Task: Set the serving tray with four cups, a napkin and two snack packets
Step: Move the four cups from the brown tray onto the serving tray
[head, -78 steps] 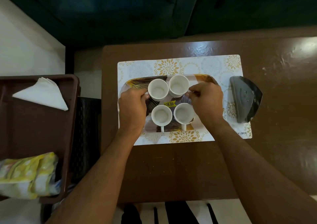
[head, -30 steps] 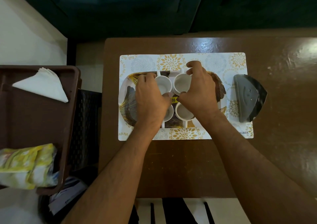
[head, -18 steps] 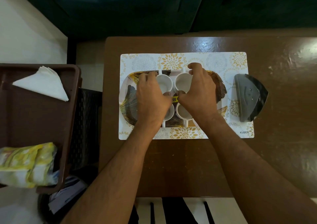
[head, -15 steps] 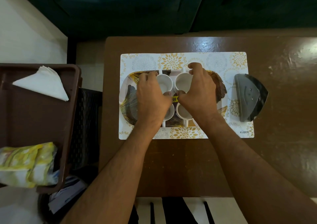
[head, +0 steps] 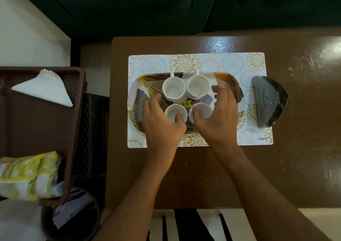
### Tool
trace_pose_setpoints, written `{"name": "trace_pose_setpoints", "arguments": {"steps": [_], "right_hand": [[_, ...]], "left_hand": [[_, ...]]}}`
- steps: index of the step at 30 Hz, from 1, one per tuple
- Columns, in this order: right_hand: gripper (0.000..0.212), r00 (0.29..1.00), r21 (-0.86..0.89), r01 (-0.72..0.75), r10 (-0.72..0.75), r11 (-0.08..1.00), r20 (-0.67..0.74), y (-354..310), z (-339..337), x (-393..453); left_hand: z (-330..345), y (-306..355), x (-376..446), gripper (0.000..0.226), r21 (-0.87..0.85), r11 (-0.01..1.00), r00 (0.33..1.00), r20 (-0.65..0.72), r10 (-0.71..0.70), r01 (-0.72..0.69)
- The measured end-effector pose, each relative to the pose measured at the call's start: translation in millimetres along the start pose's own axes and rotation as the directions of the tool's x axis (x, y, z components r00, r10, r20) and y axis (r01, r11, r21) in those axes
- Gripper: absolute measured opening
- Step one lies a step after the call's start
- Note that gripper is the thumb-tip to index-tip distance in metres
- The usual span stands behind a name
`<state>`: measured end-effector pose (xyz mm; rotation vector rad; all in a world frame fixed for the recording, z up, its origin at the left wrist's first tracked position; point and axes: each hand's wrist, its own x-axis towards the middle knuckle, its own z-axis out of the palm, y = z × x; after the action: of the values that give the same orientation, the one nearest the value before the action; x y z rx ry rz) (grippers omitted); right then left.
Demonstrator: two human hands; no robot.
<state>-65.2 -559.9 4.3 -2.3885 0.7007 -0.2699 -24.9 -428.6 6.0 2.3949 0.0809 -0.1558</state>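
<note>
A patterned serving tray [head: 140,85] lies on a floral placemat [head: 184,63]. Four white cups stand on it: far left [head: 174,90], far right [head: 198,88], near left [head: 172,111] and near right [head: 203,109]. The two far cups have their handles pointing away from me. My left hand [head: 162,124] hovers over the near left cup, fingers apart, thumb at its rim. My right hand [head: 219,117] is spread beside the near right cup, thumb touching its rim. A white folded napkin [head: 44,88] and yellow snack packets [head: 27,176] lie in a brown crate [head: 36,126] to the left.
A grey, wedge-shaped holder [head: 267,102] stands on the placemat's right end. The brown table [head: 304,148] stretches to the right. A dark bin [head: 73,215] with papers sits below the crate. A yellow price sticker [head: 184,104] is on the tray between the cups.
Both hands have let go of the two far cups, whose handles now point away, and have drawn back toward me over the two near cups.
</note>
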Motion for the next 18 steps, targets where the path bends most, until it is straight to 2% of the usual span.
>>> {"name": "trace_pose_setpoints", "arguments": {"steps": [7, 18], "right_hand": [[0.070, 0.995, -0.052, -0.004, 0.009, 0.999, 0.100, 7.8, 4.4, -30.9], [0.060, 0.999, -0.044, 0.012, -0.009, 0.999, 0.052, 5.1, 8.7, -26.6]], "left_hand": [[7.9, -12.1, -26.3, 0.069, 0.012, 0.999, 0.996, 0.080, 0.035, -0.036], [7.3, -11.7, -20.3, 0.065, 0.016, 0.998, 0.995, 0.075, 0.058, -0.059]]}}
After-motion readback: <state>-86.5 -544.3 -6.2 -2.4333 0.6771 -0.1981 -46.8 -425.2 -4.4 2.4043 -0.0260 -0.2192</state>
